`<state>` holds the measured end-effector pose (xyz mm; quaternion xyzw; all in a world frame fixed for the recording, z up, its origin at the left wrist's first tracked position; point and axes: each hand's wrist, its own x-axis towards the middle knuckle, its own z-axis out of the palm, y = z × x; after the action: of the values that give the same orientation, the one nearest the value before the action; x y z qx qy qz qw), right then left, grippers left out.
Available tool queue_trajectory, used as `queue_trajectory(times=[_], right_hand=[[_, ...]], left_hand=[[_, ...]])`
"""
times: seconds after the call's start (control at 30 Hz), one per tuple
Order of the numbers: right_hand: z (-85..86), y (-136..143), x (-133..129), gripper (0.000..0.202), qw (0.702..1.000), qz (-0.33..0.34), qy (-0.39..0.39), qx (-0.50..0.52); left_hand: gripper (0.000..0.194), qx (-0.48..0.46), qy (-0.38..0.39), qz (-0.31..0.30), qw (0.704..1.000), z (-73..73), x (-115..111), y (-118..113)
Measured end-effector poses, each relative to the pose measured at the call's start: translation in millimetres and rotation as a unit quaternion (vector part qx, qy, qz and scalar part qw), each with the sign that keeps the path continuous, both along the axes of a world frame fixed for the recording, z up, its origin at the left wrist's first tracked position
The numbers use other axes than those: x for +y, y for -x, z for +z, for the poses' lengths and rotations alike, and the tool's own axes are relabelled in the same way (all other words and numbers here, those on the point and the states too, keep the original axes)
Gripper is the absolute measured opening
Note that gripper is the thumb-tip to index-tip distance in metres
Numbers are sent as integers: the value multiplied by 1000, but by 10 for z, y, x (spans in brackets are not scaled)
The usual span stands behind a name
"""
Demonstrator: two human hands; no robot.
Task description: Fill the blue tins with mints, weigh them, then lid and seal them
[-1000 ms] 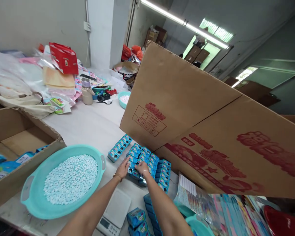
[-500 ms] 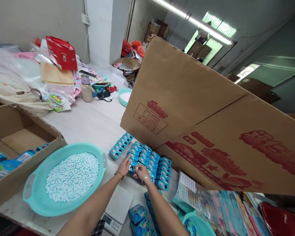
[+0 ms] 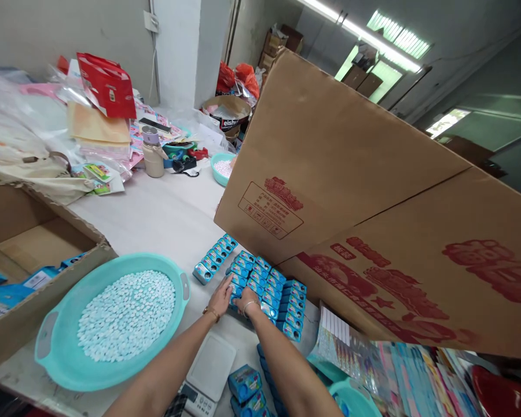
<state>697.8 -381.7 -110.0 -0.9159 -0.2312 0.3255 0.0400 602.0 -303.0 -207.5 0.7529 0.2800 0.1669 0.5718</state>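
Rows of small blue boxes (image 3: 255, 279) with round dark openings stand packed together on the table. At their near left corner, my left hand (image 3: 219, 300) rests against the boxes with its fingers stretched out. Close beside it, my right hand (image 3: 247, 299) is bent down over a near box, its fingers drawn together. Their tips are hidden, so what they pinch, if anything, does not show. A separate row of blue boxes (image 3: 216, 258) stands to the left, and another stack (image 3: 292, 310) to the right.
A turquoise basin (image 3: 54, 353) of pale tablets stands left, beside an open carton (image 3: 65, 263). A white scale (image 3: 211, 366) and more blue boxes (image 3: 245, 382) lie near me. A large cardboard box (image 3: 330, 156) leans behind; packets (image 3: 412, 370) stand at right.
My right hand has turned down and pressed onto the box; the small whitish thing at its fingertips no longer shows. My left hand stays nearly in place. The view has shifted slightly.
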Motion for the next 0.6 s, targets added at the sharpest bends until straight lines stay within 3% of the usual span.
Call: queue_trajectory(times=[0.17,0.33,0.5,0.6], right_hand=[[-20,-85,92,29,999,9,41,-18],[143,126,-111,48,997,17,-11,-77],[127,443,-385,57,970,131,-91,-181],[82,456,-379,58,968,146,-93,-180]], left_hand=[[54,10,3,2,1000,-47,-15,6],[53,8,-8,-9,1000,-16,18,1],[55,5,-15,-7,1000,-16,22,-23],[54,7,-17,-10,1000,-21,21,-23]])
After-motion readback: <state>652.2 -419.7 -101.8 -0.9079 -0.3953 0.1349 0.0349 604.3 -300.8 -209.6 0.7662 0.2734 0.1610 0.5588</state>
